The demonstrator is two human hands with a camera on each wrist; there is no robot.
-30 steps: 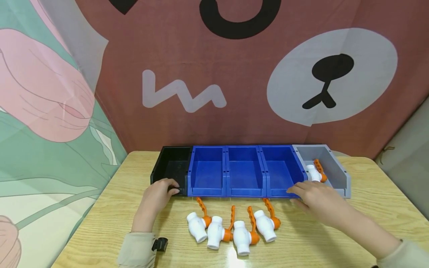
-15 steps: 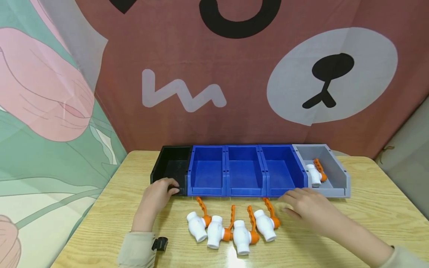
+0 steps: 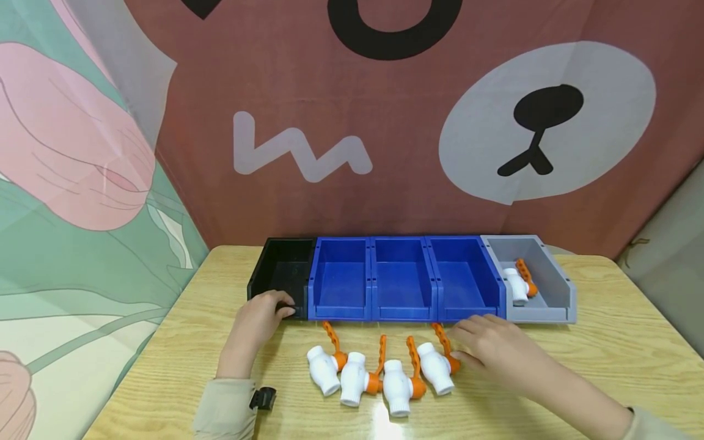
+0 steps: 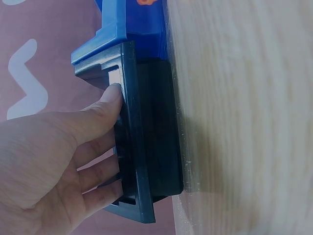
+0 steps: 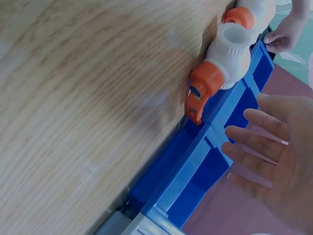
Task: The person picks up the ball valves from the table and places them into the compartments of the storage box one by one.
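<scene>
My left hand pinches the front lip of the black bin, with the thumb outside and the fingers reaching in. My right hand is beside the rightmost of several white ball valves with orange handles, fingers spread and holding nothing in the right wrist view. That valve lies on the table, its orange lever toward the bins; the right thumb and fingertips come right up to the lever in the head view. Three others lie to its left: a valve, another valve and the leftmost valve.
Three blue bins stand in a row between the black bin and a grey bin. Inside the grey bin lies one more white ball valve. A printed cloth hangs behind the wooden table.
My right hand has moved left and toward me, from the grey bin's front to the rightmost valve on the table. The left hand stays on the black bin.
</scene>
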